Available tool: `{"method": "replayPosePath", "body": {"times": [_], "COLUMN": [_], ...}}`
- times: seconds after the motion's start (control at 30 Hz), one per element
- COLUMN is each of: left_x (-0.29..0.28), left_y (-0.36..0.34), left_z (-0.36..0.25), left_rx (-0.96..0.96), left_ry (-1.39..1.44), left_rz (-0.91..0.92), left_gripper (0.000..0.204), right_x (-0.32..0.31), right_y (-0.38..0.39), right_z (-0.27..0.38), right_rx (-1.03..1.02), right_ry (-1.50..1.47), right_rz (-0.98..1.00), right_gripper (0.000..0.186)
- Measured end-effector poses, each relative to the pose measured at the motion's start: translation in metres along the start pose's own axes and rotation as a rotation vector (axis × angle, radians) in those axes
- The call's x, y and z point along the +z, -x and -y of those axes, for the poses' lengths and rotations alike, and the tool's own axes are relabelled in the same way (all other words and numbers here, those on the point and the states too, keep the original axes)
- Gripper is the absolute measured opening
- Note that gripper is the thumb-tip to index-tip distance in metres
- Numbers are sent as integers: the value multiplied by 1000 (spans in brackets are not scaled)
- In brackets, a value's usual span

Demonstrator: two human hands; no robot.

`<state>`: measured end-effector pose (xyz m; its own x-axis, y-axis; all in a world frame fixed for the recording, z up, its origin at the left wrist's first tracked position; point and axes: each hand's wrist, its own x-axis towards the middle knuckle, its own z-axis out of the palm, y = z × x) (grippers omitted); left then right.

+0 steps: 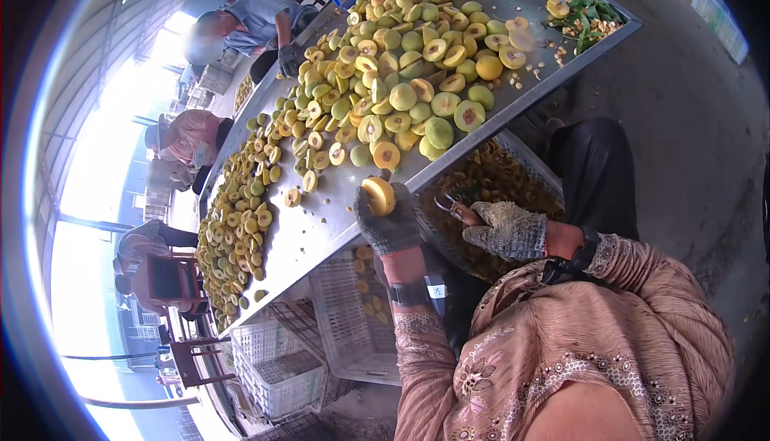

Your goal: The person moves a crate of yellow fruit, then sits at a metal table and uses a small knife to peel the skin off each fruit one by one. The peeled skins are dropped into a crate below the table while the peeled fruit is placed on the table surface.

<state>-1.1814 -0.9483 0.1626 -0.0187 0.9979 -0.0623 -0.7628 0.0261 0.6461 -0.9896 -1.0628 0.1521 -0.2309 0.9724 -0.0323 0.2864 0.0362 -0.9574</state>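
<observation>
My left hand (391, 228), in a grey knit glove, is closed around a yellow stone-fruit half (378, 196) above the near edge of the metal table. My right hand (509, 230), gloved too, grips a small pitting tool (459, 211) with a brown handle and a curved metal tip. The tip points left toward the fruit but stays apart from it. Across the table from my hands spreads a big heap of yellow-green halved stone fruit (417, 56), many with brown pits or hollows showing.
Below the table edge sits a crate (525, 156) full of fruit pieces. White plastic crates (353, 345) stand under the table at left. Green leaves and loose pits (589, 24) lie at the far right corner. Several people work along the far side, one gloved hand (289, 60) near the heap.
</observation>
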Motion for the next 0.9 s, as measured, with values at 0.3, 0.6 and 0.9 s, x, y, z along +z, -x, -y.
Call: {"method": "replayPosePath", "body": {"times": [0.3, 0.6, 0.9], "left_x": [9, -27, 7], "left_y": [40, 56, 75], "left_z": [10, 21, 3], "left_rx": [141, 639, 285], "left_ry": [-159, -1204, -869], "left_rz": [-12, -74, 127], "left_gripper": [52, 49, 34], "right_x": [6, 23, 10], "right_y": [1, 3, 13], "right_z": [49, 56, 55], "right_rx": [113, 56, 298], "right_ry": [-5, 53, -127], "right_rz": [51, 1, 318], "right_gripper": [37, 33, 33]}}
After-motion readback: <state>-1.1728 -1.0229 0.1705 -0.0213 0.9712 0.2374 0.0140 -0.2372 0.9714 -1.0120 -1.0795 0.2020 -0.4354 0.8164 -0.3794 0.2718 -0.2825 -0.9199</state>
